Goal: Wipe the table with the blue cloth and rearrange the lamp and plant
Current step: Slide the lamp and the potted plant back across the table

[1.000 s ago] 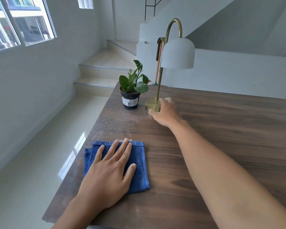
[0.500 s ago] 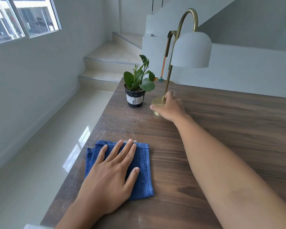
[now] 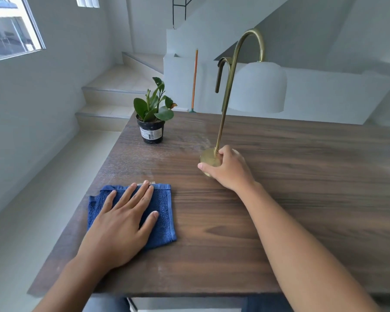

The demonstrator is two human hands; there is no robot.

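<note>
The left hand (image 3: 119, 228) is laid flat, palm down, on the blue cloth (image 3: 164, 212), its fingers straight and slightly spread, with the fingertips reaching the cloth's far hem. The right arm is stretched forward across the table (image 3: 302, 199), and the right hand (image 3: 229, 171) is curled round the foot of the brass desk lamp (image 3: 225, 104), the thumb pressed against the near edge of the round base and the fingers wrapped behind the thin stem. The two hands are held well apart.

The cloth is folded into a rough square and lies near the table's left front corner. The lamp is stood farther back and to the right of the cloth, its stem tilted a little to the right. The potted plant (image 3: 152, 118) is placed to the left of the lamp, near the table's far left corner, apart from both hands.

The cloth is of looped terry with a stitched border. The lamp's stem is curved into a hook from which a matte white dome shade is hung. The plant's glossy green leaves are held in a black plastic pot bearing a white label. The tabletop is of dark wood grain.
</note>
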